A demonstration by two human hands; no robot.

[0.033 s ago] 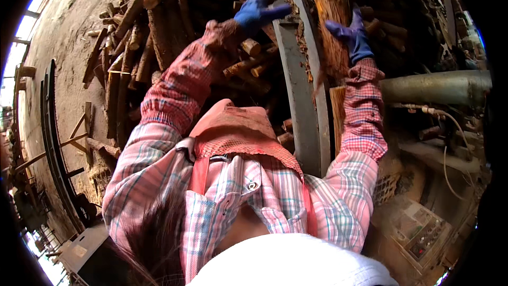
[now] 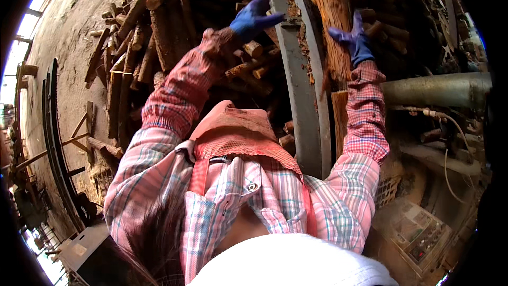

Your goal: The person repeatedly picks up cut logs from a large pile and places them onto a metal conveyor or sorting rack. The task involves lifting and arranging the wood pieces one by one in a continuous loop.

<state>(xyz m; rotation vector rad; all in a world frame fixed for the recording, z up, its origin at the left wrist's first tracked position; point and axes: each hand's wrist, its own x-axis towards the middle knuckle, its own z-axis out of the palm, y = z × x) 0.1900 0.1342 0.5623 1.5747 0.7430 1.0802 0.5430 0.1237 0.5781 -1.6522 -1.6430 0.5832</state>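
Note:
My left hand (image 2: 255, 19), in a blue glove, hovers left of a long grey metal beam (image 2: 297, 74). Its fingers are apart and it holds nothing. On the far right side of the beam lies a thick log (image 2: 332, 8) with shaggy reddish-brown bark, its far end cut off by the view's top edge. Against that log's right side is my right hand (image 2: 353, 42), also gloved in blue, thumb and fingers spread. Whether its palm presses on the bark I cannot tell. A second piece of wood (image 2: 339, 122) with a pale cut end sits nearer, beside my right forearm.
Cut logs (image 2: 140, 37) are heaped to the left and beyond the beam. A thick greenish metal cylinder (image 2: 436, 90) juts in at right, with a thin hose (image 2: 450, 119) below it. At lower right sits a control box (image 2: 420, 233). Bark scraps (image 2: 304, 47) litter the beam.
My left hand has drawn slightly left and nearer, away from the beam. The right hand stays by the log, and the whole view has shifted a little.

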